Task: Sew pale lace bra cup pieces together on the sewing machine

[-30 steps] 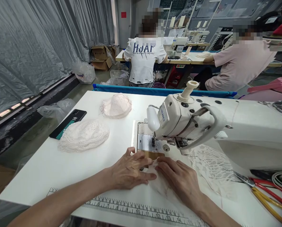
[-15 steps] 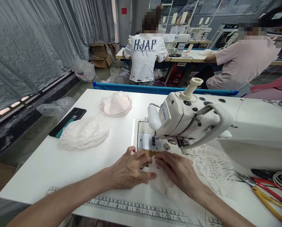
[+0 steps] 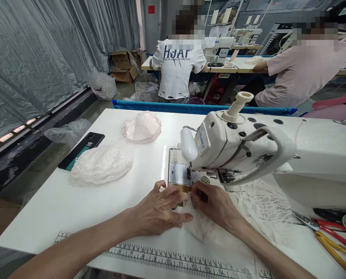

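A pale pink lace piece point(image 3: 200, 226) lies on the white table point(image 3: 74, 205) just before the needle plate point(image 3: 180, 174) of a white sewing machine point(image 3: 248, 149). My left hand point(image 3: 158, 211) rests flat on the fabric's left side, fingers stretched toward the presser foot. My right hand point(image 3: 216, 205) presses on the fabric from the right, its fingertips bent down close to the foot. More white lace point(image 3: 262, 205) trails to the right under the machine arm.
A stack of lace cups point(image 3: 101, 164) and a pink cup point(image 3: 142, 128) lie at the left, beside a black phone point(image 3: 81, 149). Scissors with red and yellow handles point(image 3: 326, 228) lie at the right. A printed ruler point(image 3: 175, 261) runs along the front edge. Two people sit at tables behind.
Both hands have slid the fabric a little forward toward the presser foot; my right hand has moved up closer to the needle. The view has shifted slightly.
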Available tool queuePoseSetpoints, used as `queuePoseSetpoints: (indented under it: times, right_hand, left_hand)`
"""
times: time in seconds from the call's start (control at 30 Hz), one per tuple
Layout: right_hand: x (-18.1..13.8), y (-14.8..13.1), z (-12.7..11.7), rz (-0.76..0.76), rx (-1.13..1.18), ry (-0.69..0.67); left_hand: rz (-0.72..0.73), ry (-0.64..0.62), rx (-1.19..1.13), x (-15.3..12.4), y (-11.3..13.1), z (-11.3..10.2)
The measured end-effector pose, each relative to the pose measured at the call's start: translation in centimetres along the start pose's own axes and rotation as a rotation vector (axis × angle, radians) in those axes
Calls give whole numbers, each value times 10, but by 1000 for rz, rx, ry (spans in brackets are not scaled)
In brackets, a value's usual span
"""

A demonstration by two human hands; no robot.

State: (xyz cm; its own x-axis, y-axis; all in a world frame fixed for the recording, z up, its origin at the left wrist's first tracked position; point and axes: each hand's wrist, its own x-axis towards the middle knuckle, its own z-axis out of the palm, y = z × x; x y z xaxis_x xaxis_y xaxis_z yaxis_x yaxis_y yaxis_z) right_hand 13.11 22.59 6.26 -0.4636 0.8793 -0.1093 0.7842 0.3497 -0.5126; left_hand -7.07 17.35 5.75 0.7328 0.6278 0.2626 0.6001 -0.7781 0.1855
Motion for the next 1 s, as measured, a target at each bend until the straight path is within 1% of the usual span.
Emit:
queuePoseSetpoints:
  times: [0.17, 0.37, 0.5, 0.57, 0.63, 0.7, 0.77, 0.83, 0.9, 1.0]
  right_hand:
    - [0, 1, 1, -11, 27, 17]
    - [0, 2, 3, -47, 21, 41]
    - [0, 4, 5, -95, -115, 85]
    - [-2, 8, 6, -126, -228, 142]
    - [-8, 13, 4, -187, -344, 238]
    - [-17, 14, 1, -308, -400, 347]
    - [-28, 11, -1, -466, -346, 408]
    - [-38, 7, -1, -580, -263, 411]
    - [-42, 5, 2, -618, -272, 399]
    - [-40, 10, 6, -587, -418, 417]
  left_hand:
    - [31, 19, 0, -1, 0, 0]
    - [30, 17, 6, -1, -1, 2]
    - [11, -7, 24, -1, 0, 1]
    - [5, -13, 34, -1, 0, 0]
    - [3, -6, 42, 0, 1, -1]
    - [4, -5, 43, 1, 1, -2]
    - [3, -8, 39, 2, 1, -4]
    - [4, -19, 42, 4, 0, -5]
    - [9, -26, 60, 5, 0, -7]
    - [7, -59, 81, 7, -2, -8]
